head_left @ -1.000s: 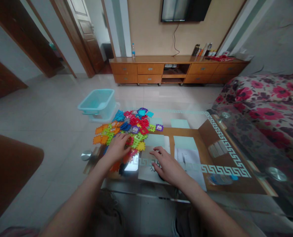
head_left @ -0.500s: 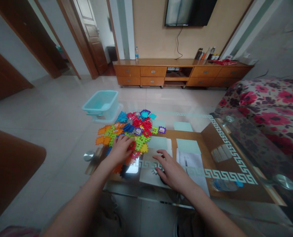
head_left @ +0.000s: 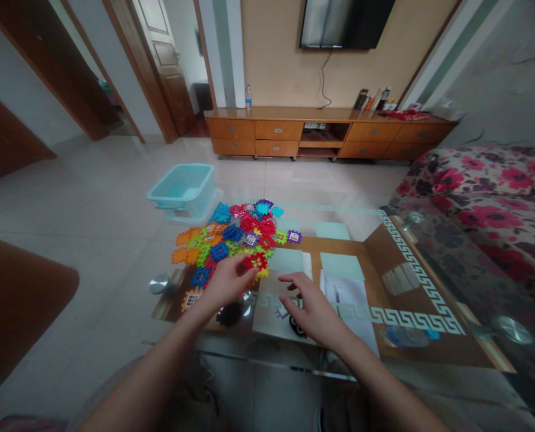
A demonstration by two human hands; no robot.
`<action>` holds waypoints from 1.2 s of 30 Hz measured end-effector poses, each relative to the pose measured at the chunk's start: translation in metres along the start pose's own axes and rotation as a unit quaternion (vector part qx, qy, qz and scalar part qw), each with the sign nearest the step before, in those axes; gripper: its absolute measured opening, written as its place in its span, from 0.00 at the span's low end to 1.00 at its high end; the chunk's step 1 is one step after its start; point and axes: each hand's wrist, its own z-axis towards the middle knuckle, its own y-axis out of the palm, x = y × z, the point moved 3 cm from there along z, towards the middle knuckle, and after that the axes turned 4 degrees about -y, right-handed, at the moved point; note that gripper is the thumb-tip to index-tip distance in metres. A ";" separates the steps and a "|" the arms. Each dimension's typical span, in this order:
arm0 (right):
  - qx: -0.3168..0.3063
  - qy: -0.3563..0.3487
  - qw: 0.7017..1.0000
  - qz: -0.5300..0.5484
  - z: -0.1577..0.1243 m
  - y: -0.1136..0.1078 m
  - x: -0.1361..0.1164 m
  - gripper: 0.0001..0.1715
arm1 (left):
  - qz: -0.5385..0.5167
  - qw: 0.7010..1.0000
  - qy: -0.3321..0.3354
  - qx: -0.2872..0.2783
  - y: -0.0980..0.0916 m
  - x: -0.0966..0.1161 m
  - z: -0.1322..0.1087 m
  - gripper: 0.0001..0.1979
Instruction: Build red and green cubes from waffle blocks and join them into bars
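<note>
A heap of coloured plastic interlocking tiles lies on the glass coffee table. My left hand is at the heap's near edge, fingers pinched on a red tile lifted slightly off the glass. My right hand hovers just right of it over the table, fingers spread and holding nothing. An orange tile with a white window lies left of my left wrist.
A teal plastic bin stands on the floor beyond the table. A floral sofa is at the right, a wooden TV cabinet at the back. Papers and a water bottle lie under the glass.
My left hand has drawn back from the heap toward me, pinching a red tile. My right hand has lifted off the glass and shifted slightly toward the left hand.
</note>
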 end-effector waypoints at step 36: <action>0.116 0.302 0.876 0.358 0.007 -0.011 0.008 0.13 | 0.418 0.907 0.050 -0.008 -0.023 -0.013 -0.012 0.17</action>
